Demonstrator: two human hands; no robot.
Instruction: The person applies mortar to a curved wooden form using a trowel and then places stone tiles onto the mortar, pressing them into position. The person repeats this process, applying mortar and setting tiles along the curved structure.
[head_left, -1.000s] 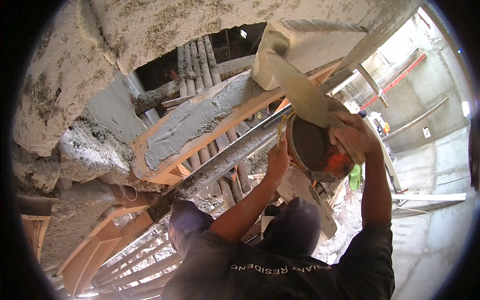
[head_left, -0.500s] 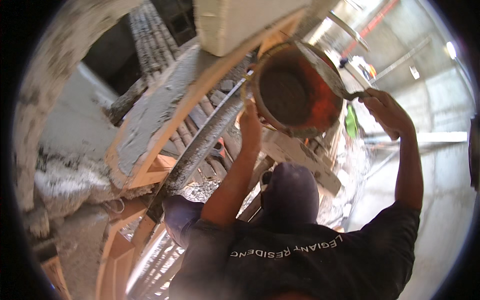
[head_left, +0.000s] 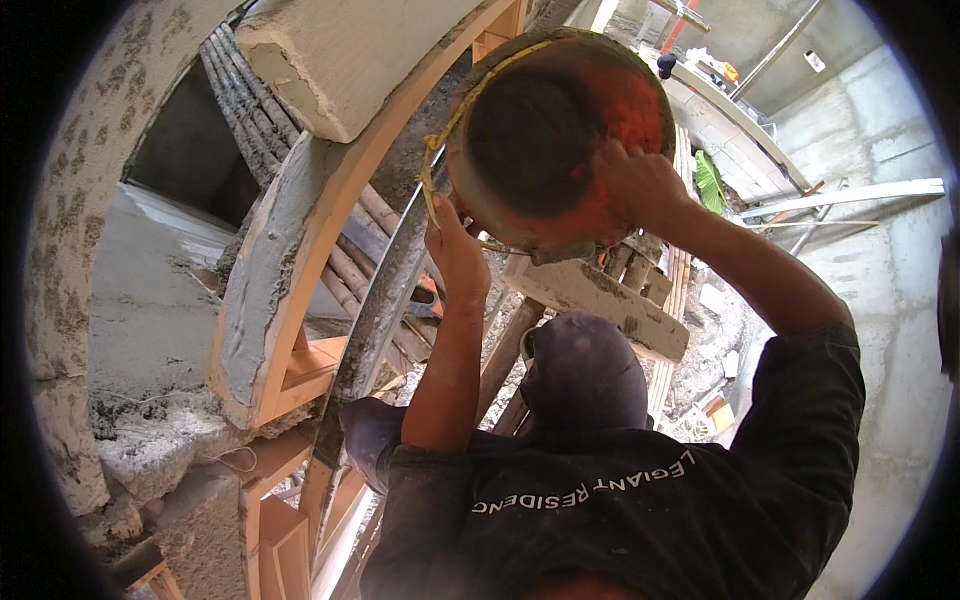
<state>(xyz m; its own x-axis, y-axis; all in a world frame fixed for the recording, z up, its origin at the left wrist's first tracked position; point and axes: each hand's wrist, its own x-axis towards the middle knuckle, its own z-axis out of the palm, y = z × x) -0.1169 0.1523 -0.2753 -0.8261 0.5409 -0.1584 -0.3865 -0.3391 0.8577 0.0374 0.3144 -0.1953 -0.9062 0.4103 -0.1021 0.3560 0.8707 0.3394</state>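
Note:
A round, mortar-crusted bucket [head_left: 560, 232] with a reddish inner wall is tipped so that its mouth faces me. Yellow rope [head_left: 430, 160] runs along its left rim. My left hand [head_left: 458, 250] grips the rim and rope on the near left side. Inside the mouth, at the right, my right hand [head_left: 635, 185] is closed with knuckles up. It held a trowel half a second ago; the blade does not show now in the dark interior.
Left of the bucket, wet grey mortar [head_left: 265, 270] coats a curved wooden form [head_left: 345, 215]. A long metal bar [head_left: 375, 310] slants beside it. Bamboo poles [head_left: 240, 110] lie behind. A mortar-smeared board [head_left: 610, 305] lies beyond my knees, and a concrete wall [head_left: 870, 270] stands right.
My right hand has moved left and down into the bucket, carrying the trowel out of sight. The bucket appears slightly higher and further left in view. My left hand keeps its grip.

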